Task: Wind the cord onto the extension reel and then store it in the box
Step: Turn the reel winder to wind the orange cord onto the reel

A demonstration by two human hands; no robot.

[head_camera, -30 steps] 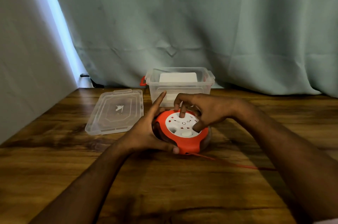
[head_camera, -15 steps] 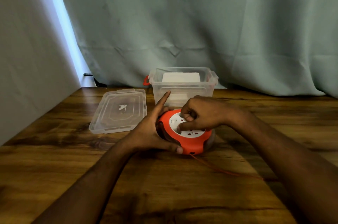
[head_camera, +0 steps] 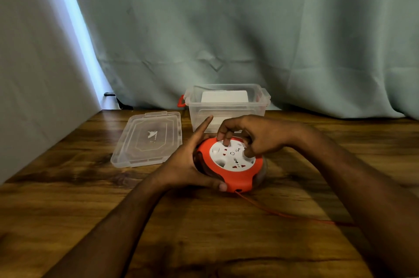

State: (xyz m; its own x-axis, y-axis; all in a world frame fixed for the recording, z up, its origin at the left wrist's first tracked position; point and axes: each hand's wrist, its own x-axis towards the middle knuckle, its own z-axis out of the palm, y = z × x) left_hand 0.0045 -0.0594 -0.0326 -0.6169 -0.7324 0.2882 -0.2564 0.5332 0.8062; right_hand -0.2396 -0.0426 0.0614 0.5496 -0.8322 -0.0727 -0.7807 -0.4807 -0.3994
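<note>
Wooden table (head_camera: 90,221) before a grey-green curtain (head_camera: 249,28); both hands' grips hold the reel (head_camera: 235,175).

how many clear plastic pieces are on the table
2: the open box at the back against the curtain, and its lid lying flat to the box's left. None seems hidden.

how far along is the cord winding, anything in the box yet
Done: the box is open, its lid lying flat on the table beside it. In hand: the left hand grips the side of the reel while the right hand works fingers on its white face. Left: a length of cord trails across the table unwound, and the reel is not in the box.
</note>
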